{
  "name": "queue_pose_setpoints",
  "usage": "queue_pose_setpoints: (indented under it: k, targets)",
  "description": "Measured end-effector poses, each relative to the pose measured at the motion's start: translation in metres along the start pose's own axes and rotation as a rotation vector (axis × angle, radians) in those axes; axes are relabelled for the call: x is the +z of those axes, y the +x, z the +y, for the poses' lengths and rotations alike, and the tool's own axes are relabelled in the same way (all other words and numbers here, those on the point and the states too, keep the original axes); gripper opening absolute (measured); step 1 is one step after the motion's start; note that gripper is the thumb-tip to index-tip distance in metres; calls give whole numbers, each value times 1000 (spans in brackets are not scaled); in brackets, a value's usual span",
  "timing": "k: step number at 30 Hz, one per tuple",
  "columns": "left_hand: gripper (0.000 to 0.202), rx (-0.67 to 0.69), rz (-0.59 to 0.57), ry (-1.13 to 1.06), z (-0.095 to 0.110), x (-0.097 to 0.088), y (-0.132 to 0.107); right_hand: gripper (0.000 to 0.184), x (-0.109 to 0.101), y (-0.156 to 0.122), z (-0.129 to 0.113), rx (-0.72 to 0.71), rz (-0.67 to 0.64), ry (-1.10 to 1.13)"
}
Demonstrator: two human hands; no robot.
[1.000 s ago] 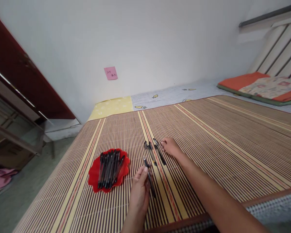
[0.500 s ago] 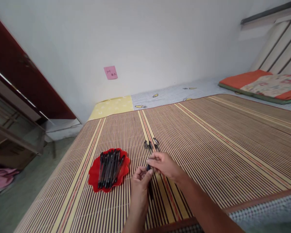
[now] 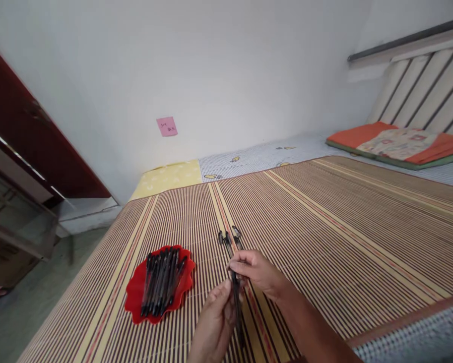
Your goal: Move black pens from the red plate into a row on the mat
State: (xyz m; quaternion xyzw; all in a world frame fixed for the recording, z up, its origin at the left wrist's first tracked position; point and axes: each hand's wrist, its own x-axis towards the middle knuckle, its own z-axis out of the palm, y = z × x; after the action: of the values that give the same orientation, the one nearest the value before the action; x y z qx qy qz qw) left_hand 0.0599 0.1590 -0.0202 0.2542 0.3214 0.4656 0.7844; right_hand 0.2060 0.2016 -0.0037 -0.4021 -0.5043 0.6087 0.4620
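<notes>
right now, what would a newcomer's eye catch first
Probably the scalloped red dish of dark pens on the striped brown mat, left of the left hand. Next, the slim black pen between that hand and the right hand. A square pink paper note stands out on the white wall.

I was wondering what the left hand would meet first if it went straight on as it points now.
Beyond the held black pen, the left hand would probably meet the right hand first, though depth is hard to judge.
</notes>
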Motion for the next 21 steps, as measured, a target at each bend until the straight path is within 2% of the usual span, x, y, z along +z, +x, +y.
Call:
queue_pose_setpoints:
  k: [4,6,8,10,12,16,21]
  targets:
    - [31,111,117,120,-6,-5,4,33,-1,1,3,-20,60,-57]
    - [29,96,102,97,-5,-4,2,34,0,1,4,-8,42,-14]
    - [29,11,85,6,-2,1,0,36,0,1,5,18,13,80]
    - [34,-39,123,-88,0,5,-2,39,0,1,6,57,-21,163]
    - [37,-5,126,-87,1,6,-2,41,1,1,6,71,-10,195]
    - [31,107,61,82,0,4,-1,44,3,2,6,65,34,175]
    - [32,-12,59,-6,3,6,-3,46,3,2,8,106,-6,239]
